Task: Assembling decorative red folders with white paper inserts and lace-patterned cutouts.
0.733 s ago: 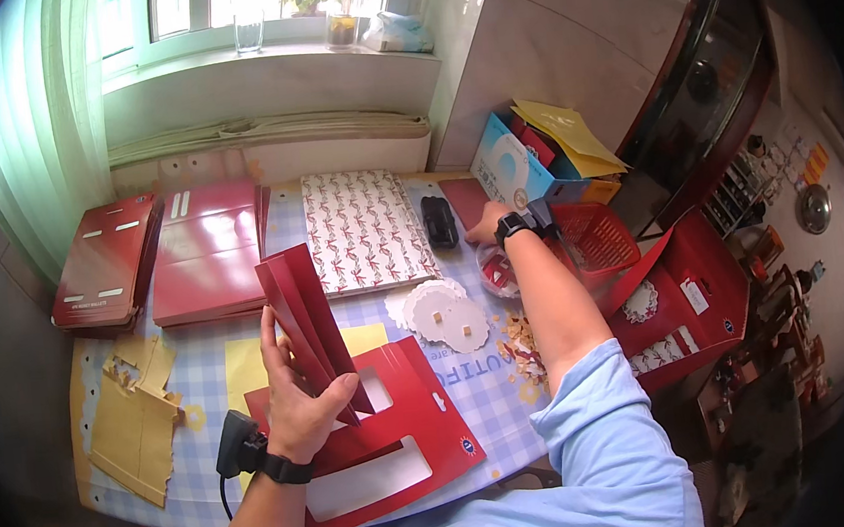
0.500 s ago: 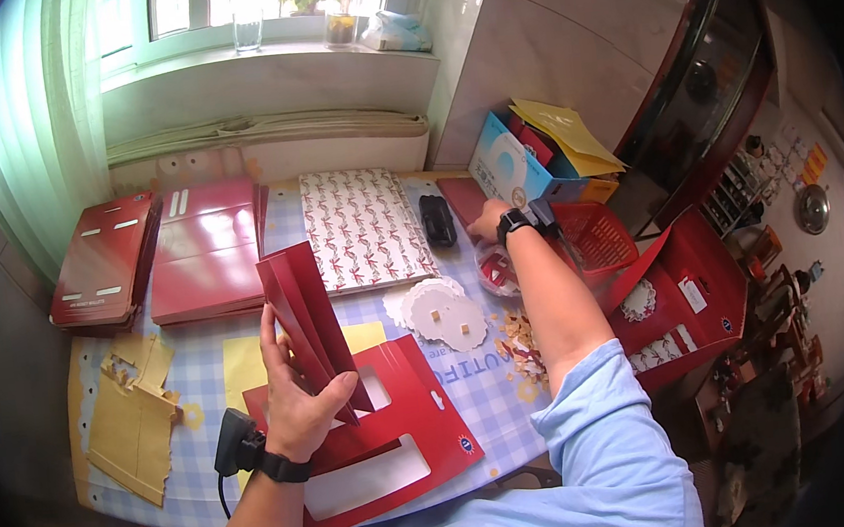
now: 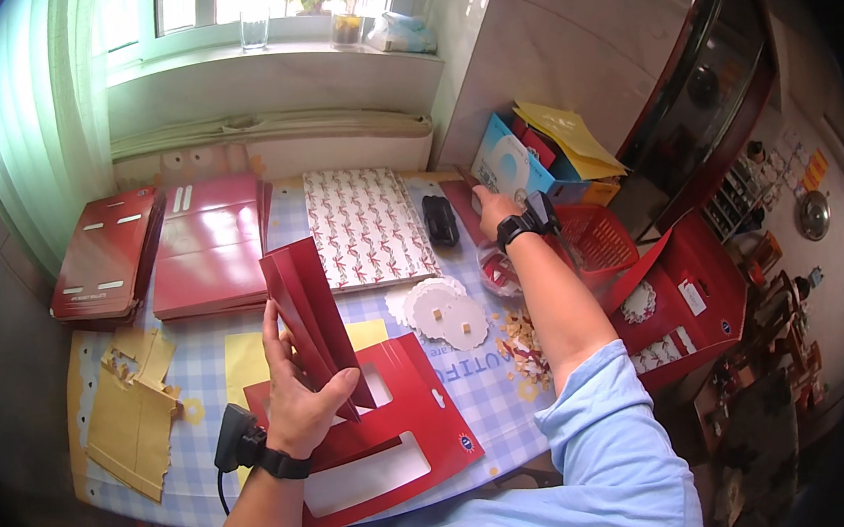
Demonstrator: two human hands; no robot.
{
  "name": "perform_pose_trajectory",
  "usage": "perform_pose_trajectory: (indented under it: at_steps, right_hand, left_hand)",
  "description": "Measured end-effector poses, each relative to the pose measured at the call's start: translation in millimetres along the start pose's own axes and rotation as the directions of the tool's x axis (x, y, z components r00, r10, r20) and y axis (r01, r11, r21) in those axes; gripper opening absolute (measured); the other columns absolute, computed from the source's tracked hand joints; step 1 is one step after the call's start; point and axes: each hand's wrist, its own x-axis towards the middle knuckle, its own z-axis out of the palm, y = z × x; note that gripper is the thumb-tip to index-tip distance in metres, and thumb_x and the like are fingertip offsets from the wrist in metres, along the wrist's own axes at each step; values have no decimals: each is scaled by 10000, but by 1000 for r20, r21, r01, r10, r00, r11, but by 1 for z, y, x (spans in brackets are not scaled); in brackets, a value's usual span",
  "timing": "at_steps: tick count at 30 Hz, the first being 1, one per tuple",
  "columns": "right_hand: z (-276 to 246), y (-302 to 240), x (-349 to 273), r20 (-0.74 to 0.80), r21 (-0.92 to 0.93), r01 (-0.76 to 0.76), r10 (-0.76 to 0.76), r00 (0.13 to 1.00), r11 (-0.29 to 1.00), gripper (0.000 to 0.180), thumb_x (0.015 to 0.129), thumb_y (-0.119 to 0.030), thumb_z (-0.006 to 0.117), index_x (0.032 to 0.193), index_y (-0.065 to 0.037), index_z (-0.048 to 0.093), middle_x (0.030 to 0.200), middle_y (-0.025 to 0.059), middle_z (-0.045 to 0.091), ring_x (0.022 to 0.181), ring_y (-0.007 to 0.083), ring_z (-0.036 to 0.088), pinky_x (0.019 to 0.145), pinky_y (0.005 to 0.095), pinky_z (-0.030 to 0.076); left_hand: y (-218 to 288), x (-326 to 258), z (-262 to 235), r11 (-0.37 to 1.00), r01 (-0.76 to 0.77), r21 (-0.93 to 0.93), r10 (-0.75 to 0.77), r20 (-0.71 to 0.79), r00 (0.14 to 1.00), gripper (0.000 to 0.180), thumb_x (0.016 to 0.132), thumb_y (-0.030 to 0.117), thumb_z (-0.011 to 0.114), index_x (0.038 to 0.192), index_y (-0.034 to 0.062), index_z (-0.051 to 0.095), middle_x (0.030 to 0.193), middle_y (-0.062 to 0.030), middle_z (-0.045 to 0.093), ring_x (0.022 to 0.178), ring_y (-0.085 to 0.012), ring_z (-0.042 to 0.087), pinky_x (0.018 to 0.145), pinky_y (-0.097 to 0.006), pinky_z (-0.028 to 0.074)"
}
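My left hand [image 3: 303, 399] is closed round several folded dark-red card pieces [image 3: 311, 318], held upright and slightly fanned. Beneath them lies a flat red die-cut sheet [image 3: 412, 380] with cut-out windows, partly over a yellow sheet [image 3: 368, 333]. Stretched to the far right, my right hand [image 3: 500, 214] pinches the edge of a dark-red card [image 3: 458, 198] beside a blue box. Its fingertips are partly hidden. A black case [image 3: 439, 222] lies just left of that hand. White scalloped paper rounds [image 3: 455, 316] with small tan squares on them sit mid-table.
Red card stacks [image 3: 205, 247] and a patterned white stack [image 3: 368, 223] line the back. The blue box [image 3: 511, 155] holds papers; a red basket [image 3: 595, 233] stands beside it. Small scraps [image 3: 522, 350] lie near my right forearm. An open red box [image 3: 685, 291] is at right, torn yellow card [image 3: 135, 419] at left.
My right hand has shifted slightly and turned on the dark-red card, whose far edge looks raised now. The left hand keeps its hold almost unmoved.
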Motion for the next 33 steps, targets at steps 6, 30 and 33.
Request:
perform_pose_trajectory:
  at_steps: [6,30,33]
  right_hand:
    - [-27,-11,-8,-215,11,-14,16,976,1000,451,833,-5,525,1277,-78,502,1048,248,643,992,415,616,863,474,490]
    - [5,-86,-198,373,648,-714,-706,602,-266,244,1020,-234,395,972,-56,554,801,77,622,684,179,594,698,356,493]
    - [12,-86,-197,355,595,-761,-764,539,-260,231,1031,-227,370,1016,-67,536,818,66,608,683,174,587,730,375,503]
  left_hand:
    - [-1,2,2,999,2,-47,-2,1,1000,1115,708,158,774,1505,124,-6,1259,-142,417,1106,-236,559,939,-366,502]
    - [19,-8,-5,890,42,-454,81,248,966,987,638,319,822,1418,106,257,1449,-196,329,976,-204,569,769,-336,478]
    - [15,-11,-10,889,56,-454,77,269,960,999,645,295,819,1434,108,236,1441,-187,340,970,-202,571,772,-334,478]
